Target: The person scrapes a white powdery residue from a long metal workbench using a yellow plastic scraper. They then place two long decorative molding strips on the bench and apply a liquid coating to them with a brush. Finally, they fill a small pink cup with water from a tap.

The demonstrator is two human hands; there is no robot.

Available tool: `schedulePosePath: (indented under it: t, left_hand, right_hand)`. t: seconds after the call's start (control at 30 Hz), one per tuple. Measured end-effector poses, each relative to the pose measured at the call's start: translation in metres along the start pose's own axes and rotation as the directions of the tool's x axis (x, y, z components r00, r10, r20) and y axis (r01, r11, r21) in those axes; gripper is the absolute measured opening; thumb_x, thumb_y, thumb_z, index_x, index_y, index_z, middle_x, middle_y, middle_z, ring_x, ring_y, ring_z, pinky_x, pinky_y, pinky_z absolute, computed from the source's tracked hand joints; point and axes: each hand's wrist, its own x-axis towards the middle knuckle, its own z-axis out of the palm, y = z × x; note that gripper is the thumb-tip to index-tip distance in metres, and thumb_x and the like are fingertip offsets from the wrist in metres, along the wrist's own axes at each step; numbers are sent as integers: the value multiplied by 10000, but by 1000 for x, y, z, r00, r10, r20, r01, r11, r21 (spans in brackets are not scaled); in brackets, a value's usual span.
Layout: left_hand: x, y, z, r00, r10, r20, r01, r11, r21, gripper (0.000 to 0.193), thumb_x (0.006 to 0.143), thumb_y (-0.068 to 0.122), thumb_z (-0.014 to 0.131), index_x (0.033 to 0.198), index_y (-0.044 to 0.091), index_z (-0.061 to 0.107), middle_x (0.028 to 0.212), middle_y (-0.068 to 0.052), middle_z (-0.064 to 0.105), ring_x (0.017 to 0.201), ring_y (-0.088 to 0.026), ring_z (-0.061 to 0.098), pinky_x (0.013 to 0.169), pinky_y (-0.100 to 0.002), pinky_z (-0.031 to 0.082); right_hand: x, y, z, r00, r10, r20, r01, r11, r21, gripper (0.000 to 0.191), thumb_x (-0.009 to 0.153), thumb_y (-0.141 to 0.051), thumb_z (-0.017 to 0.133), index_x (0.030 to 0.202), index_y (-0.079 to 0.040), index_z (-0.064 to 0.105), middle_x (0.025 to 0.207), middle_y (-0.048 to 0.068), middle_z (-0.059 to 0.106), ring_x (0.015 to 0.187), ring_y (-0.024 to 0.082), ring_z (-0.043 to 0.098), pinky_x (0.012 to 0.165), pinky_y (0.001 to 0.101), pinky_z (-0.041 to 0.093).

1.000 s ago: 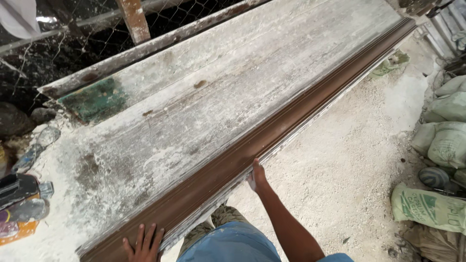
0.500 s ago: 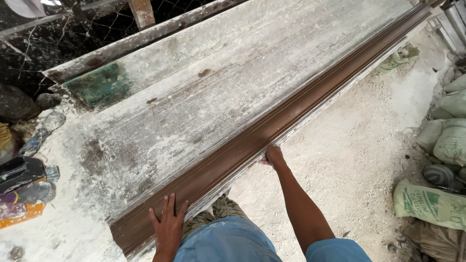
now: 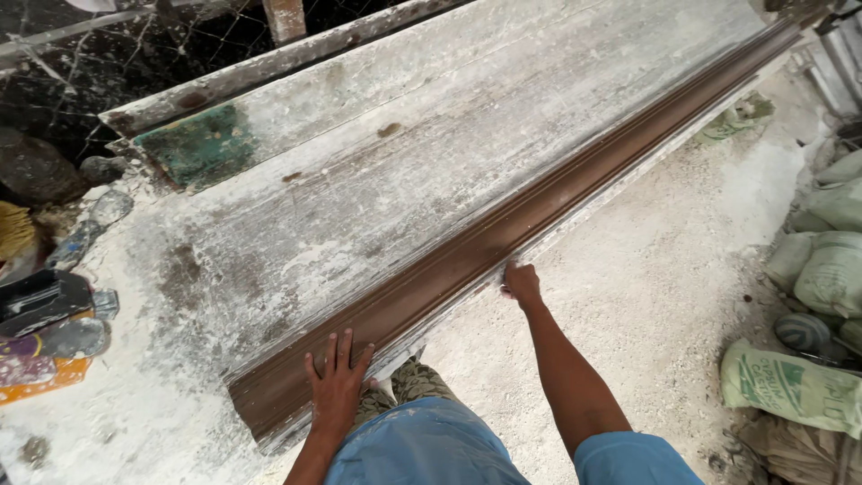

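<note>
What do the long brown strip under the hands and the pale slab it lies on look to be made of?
Brown strip: probably a moulded profile, maybe fibre or resin; dull brown, ridged lengthwise, dusted white at the edges. Slab: likely wood or board caked in white plaster; streaky grain lines show through. The left hand lies flat on the strip, the right hand at its edge.

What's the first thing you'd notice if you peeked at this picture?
A very long brown moulded strip runs slantwise along the near edge of a dusty white workbench. The left hand lies flat on its near end, and the right hand grips its edge farther along. Filled sacks sit on the powdery ground at right.
</note>
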Motion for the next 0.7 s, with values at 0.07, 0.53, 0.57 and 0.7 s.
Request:
schedulePosePath:
  t: [0.07,0.53,0.57,0.7]
  left_hand:
    - [3,1,-2,1000,0,24,0,1000,1,646,877,374,673,1490,392,470,1680,-46,223,1538,-289,184,1168,-713,138]
    - [3,2,0,984,-29,179,73,967,-246,696,879,515,685,1515,353,453,1687,-124,77,1562,-348,34,1190,-707,5]
    - [2,1,1,987,-30,159,74,958,-276,709,869,522,680,1519,348,455,1684,-125,84,1560,-350,39,1192,-697,2]
    - [-8,-19,3,985,-165,55,174,927,-332,699,907,529,630,1516,241,440,1668,-190,113,1536,-398,83,1173,-677,25]
  right_hand:
    - [-6,1,3,998,-68,12,68,997,-31,479,981,-375,625,889,92,677,787,162,709,651,225,717,567,354,634]
    - [-38,64,0,973,-198,118,142,918,369,401,1044,-285,407,1334,-41,539,1047,99,697,823,170,674,682,316,557]
    - [-41,67,1,980,-169,104,128,939,319,409,1011,-227,402,1356,-51,535,1087,92,703,849,168,679,693,323,559]
    - [-46,74,9,981,-191,46,178,963,201,429,1006,-229,562,1385,-30,540,1217,155,648,971,199,644,764,377,548]
